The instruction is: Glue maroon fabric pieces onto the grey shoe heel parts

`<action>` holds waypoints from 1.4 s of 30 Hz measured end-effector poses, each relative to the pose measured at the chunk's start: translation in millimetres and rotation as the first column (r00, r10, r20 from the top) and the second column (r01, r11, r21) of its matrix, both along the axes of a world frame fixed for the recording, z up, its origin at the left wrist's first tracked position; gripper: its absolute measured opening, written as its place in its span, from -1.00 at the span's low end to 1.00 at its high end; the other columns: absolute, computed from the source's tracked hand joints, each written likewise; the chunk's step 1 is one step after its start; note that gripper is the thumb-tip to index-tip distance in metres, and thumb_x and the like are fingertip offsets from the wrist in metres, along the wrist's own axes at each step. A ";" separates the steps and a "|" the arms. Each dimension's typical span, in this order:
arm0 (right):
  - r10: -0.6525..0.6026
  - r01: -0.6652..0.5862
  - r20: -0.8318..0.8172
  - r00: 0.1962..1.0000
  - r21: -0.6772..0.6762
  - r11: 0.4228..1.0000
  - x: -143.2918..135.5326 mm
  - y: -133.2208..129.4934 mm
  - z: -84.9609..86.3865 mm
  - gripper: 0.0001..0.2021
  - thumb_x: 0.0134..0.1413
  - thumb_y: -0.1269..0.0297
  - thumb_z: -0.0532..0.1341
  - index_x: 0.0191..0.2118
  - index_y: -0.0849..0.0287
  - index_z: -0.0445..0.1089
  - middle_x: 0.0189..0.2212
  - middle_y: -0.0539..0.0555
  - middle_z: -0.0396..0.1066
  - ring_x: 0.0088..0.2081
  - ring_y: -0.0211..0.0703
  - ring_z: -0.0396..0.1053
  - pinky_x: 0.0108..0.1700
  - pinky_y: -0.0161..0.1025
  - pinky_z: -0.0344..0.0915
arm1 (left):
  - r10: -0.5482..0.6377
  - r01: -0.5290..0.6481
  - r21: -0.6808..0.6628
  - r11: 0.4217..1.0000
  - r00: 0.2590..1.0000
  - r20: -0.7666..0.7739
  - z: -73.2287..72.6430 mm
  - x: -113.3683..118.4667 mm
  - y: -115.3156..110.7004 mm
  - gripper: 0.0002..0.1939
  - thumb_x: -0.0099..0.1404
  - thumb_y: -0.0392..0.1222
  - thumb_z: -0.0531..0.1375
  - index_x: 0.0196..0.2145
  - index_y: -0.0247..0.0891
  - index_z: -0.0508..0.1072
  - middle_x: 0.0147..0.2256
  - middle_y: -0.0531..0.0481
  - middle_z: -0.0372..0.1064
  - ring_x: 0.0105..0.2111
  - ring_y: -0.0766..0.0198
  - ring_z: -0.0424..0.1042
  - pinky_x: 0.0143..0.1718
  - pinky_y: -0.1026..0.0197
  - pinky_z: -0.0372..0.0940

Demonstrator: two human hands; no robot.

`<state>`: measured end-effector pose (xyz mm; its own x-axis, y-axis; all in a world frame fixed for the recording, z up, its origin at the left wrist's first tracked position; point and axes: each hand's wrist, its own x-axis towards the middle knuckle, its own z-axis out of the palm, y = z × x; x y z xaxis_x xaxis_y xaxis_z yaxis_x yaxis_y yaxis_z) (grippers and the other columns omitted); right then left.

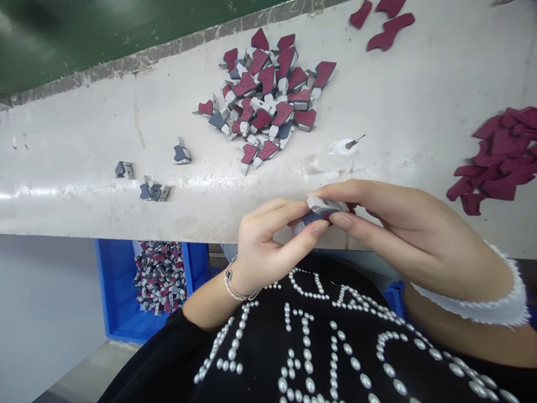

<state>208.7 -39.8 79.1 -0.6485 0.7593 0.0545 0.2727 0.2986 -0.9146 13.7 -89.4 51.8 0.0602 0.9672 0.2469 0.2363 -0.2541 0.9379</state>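
My left hand (pixel 272 240) and my right hand (pixel 403 235) meet near the bench's front edge. Between their fingertips is a small grey and white part (pixel 326 206), with a bit of dark red showing under my right thumb. Both hands pinch it, and the fingers cover much of it. Just beyond them a clear bottle (pixel 335 157) with a thin dark tip lies on the bench. Farther back is a heap of red-topped grey and white parts (pixel 268 101).
Loose red pieces (pixel 499 157) are piled at the right, others (pixel 388 32) at the back right. A few grey parts (pixel 154 191) sit on the left of the bench (pixel 75 140). Below its edge, a blue bin (pixel 119 302) holds many parts.
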 end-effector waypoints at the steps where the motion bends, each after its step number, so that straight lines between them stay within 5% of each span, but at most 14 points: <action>1: 0.022 -0.022 0.005 1.000 0.006 1.000 1.4 0.2 -0.8 -0.75 0.46 0.25 0.12 0.14 0.10 0.39 -0.06 -0.05 0.53 -0.09 -0.29 0.50 -0.08 -0.38 0.41 | -0.004 0.004 -0.039 0.999 1.000 0.017 0.0 -0.8 -0.9 -0.93 0.35 -0.21 0.33 -0.22 -0.23 0.61 -0.46 0.04 0.52 -0.48 0.37 0.45 -0.44 0.30 0.42; 6: 0.058 -0.060 0.036 0.998 0.057 0.997 8.8 -0.3 -1.8 -0.62 0.45 0.33 0.11 0.29 0.09 0.33 0.11 0.00 0.49 0.08 -0.23 0.47 0.08 -0.37 0.40 | -0.019 0.056 -0.238 0.970 0.988 0.153 -2.5 -5.7 -5.4 -0.83 0.30 -0.13 0.39 -0.19 -0.25 0.62 -0.37 -0.01 0.58 -0.45 0.35 0.55 -0.41 0.30 0.50; 16: 0.114 -0.117 0.053 0.992 0.069 0.991 9.1 2.1 -4.3 -0.55 0.44 0.34 0.12 0.34 -0.13 0.32 0.06 -0.06 0.54 0.01 -0.25 0.54 0.05 -0.33 0.50 | -0.017 0.020 -0.138 0.990 1.000 0.024 -11.7 -13.1 -6.7 -0.84 0.22 -0.13 0.44 -0.34 -0.27 0.62 -0.47 0.01 0.55 -0.49 0.35 0.51 -0.42 0.31 0.46; 19: 0.001 -0.004 0.067 0.998 0.043 0.999 29.0 7.8 -6.2 -0.55 0.36 0.37 0.22 0.28 -0.14 0.38 -0.05 -0.03 0.59 -0.10 -0.20 0.60 -0.03 -0.43 0.53 | 0.162 -0.140 -0.299 0.944 0.986 0.049 -25.5 -38.9 10.7 -0.69 0.21 -0.01 0.44 -0.24 -0.27 0.53 -0.46 0.03 0.55 -0.46 0.30 0.57 -0.39 0.28 0.49; 21: -0.065 0.058 0.049 0.997 0.136 0.989 48.0 18.5 -13.8 -0.79 0.27 0.41 0.29 -0.07 -0.08 0.55 -0.20 -0.05 0.60 -0.23 -0.21 0.60 -0.14 -0.55 0.49 | 0.329 -0.317 -0.386 0.866 0.944 -0.039 -30.6 -62.3 33.4 -0.54 0.20 0.06 0.43 -0.09 -0.27 0.45 -0.39 0.00 0.57 -0.36 0.24 0.63 -0.29 0.24 0.52; 23: -0.035 0.026 0.073 0.997 0.119 0.993 61.6 32.9 -26.3 -0.89 0.22 0.41 0.32 -0.29 0.03 0.49 -0.36 -0.01 0.54 -0.37 -0.19 0.55 -0.31 -0.52 0.47 | 0.392 -0.411 -0.417 0.811 0.910 -0.136 -28.8 -84.1 57.9 -0.51 0.31 0.10 0.33 0.02 -0.28 0.39 -0.29 -0.08 0.60 -0.27 0.20 0.65 -0.21 0.20 0.52; 26: -0.096 0.099 0.098 0.991 -0.031 0.995 59.8 49.9 -47.8 -0.66 0.18 0.21 0.36 -0.48 0.09 0.20 -0.57 0.00 0.23 -0.55 -0.17 0.28 -0.55 -0.33 0.33 | 0.391 -0.443 -0.406 0.800 0.897 -0.207 -18.2 -107.2 82.3 -0.62 0.41 0.10 0.21 -0.04 -0.28 0.47 -0.21 -0.16 0.61 -0.24 0.14 0.64 -0.14 0.12 0.49; 28: -0.253 0.267 0.161 0.954 -0.074 0.961 46.5 54.4 -60.1 -0.62 0.10 0.04 0.39 -0.46 0.10 0.20 -0.54 -0.02 0.21 -0.51 -0.16 0.26 -0.51 -0.28 0.33 | 0.460 -0.525 -0.365 0.769 0.850 -0.256 -12.0 -118.2 87.4 -0.72 0.36 0.02 0.25 -0.16 -0.25 0.52 -0.16 -0.17 0.58 -0.10 0.05 0.60 0.02 0.04 0.43; 31: -0.326 0.331 0.184 0.927 -0.001 0.943 23.6 54.8 -73.8 -0.51 -0.14 -0.09 0.44 -0.16 0.14 0.44 -0.41 0.04 0.40 -0.39 -0.03 0.42 -0.34 -0.17 0.45 | 0.622 -0.673 -0.313 0.670 0.739 -0.258 -11.1 -134.2 86.3 -0.83 0.22 -0.21 0.33 -0.23 -0.25 0.48 0.00 -0.24 0.48 0.22 -0.09 0.36 0.28 -0.08 0.20; 33: -0.334 0.340 0.193 0.923 0.003 0.940 11.6 53.6 -79.5 -0.46 -0.08 -0.12 0.41 -0.04 0.15 0.51 -0.22 0.13 0.51 -0.31 0.00 0.46 -0.18 -0.10 0.49 | 0.676 -0.697 -0.336 0.633 0.710 -0.199 -13.3 -144.6 85.1 -0.81 0.14 -0.29 0.35 -0.29 -0.28 0.44 0.01 -0.28 0.45 0.30 -0.14 0.25 0.33 -0.14 0.13; 35: -0.356 0.365 0.165 0.920 -0.028 0.931 2.3 51.0 -82.5 -0.46 -0.06 -0.19 0.38 -0.09 0.13 0.55 -0.08 0.18 0.53 -0.12 0.13 0.50 -0.03 -0.06 0.47 | 0.667 -0.647 -0.386 0.658 0.739 -0.102 -12.5 -151.9 83.0 -0.82 0.14 -0.27 0.36 -0.32 -0.29 0.43 -0.06 -0.27 0.48 0.25 -0.13 0.32 0.29 -0.15 0.19; 38: -0.377 0.382 0.060 0.924 -0.153 0.912 -7.5 43.7 -83.9 -0.43 -0.02 -0.30 0.30 -0.09 0.10 0.52 0.02 0.18 0.51 0.06 0.19 0.46 0.08 -0.07 0.42 | 0.546 -0.458 -0.443 0.770 0.833 0.086 -2.5 -148.0 72.1 -0.75 0.31 -0.09 0.31 -0.15 -0.30 0.49 -0.08 -0.22 0.54 0.05 0.02 0.52 0.13 -0.04 0.41; 40: -0.400 0.382 -0.019 0.916 -0.258 0.888 -11.0 38.5 -84.8 -0.34 0.03 -0.34 0.23 0.08 0.06 0.41 0.00 0.17 0.51 -0.02 0.13 0.49 -0.02 -0.07 0.43 | 0.424 -0.265 -0.473 0.840 0.865 0.268 6.2 -133.4 59.7 -0.63 0.39 0.03 0.25 0.01 -0.26 0.49 -0.05 -0.17 0.56 -0.07 0.13 0.60 -0.02 0.11 0.51; 42: -0.436 0.388 -0.066 0.898 -0.353 0.852 -11.3 35.7 -86.4 -0.29 0.06 -0.35 0.21 0.17 0.05 0.26 -0.15 0.14 0.53 -0.27 0.00 0.47 -0.26 -0.12 0.36 | 0.298 -0.003 -0.493 0.870 0.799 0.522 12.2 -113.6 47.7 -0.58 0.37 0.05 0.29 0.09 -0.20 0.48 -0.04 -0.12 0.56 -0.15 0.21 0.64 -0.18 0.28 0.52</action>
